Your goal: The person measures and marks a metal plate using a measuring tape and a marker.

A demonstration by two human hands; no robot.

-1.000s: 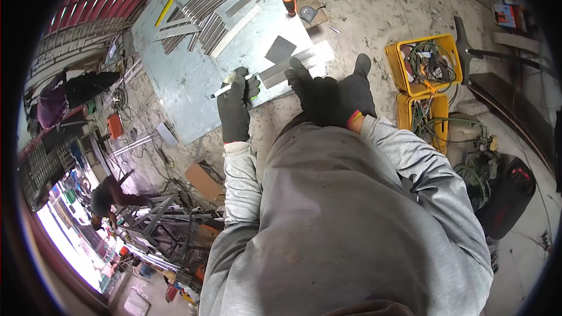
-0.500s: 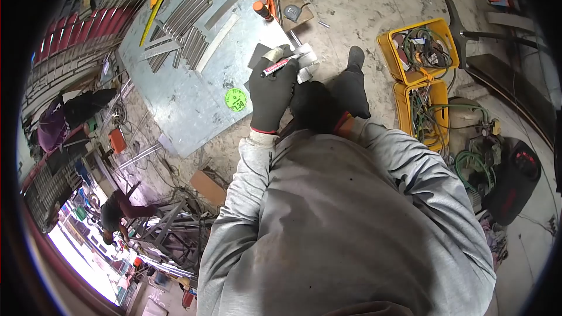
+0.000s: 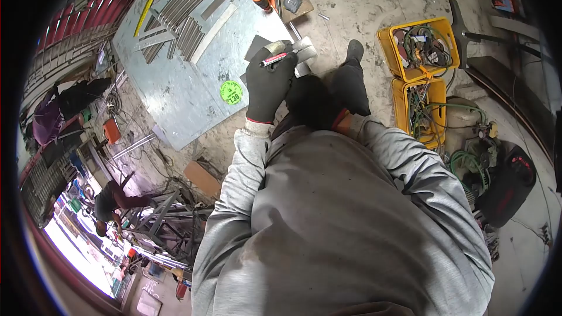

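Note:
My left hand (image 3: 268,89), in a dark glove with a pale patch at the fingertips, is closed around a white and red marker (image 3: 273,59). It is over the near right edge of a grey metal sheet (image 3: 175,93), by small flat metal pieces (image 3: 305,50). A round green sticker (image 3: 230,92) lies on the sheet to the left of this hand. My right hand (image 3: 313,102), also in a dark glove, is low beside my left hand, just short of the metal pieces. Its fingers blend into shadow, so I cannot make out their grip.
Metal bars (image 3: 178,17), a yellow ruler (image 3: 153,0) and an orange-handled tool (image 3: 261,1) lie on the sheet. A tape measure (image 3: 293,4) rests beyond. Yellow crates (image 3: 383,47) with cables stand right, near a black speaker-like box (image 3: 507,187). Another person (image 3: 111,202) bends at far left.
The view has shifted slightly, so the sheet and its bars appear further left. My left hand still grips the marker, which now lies a little more level.

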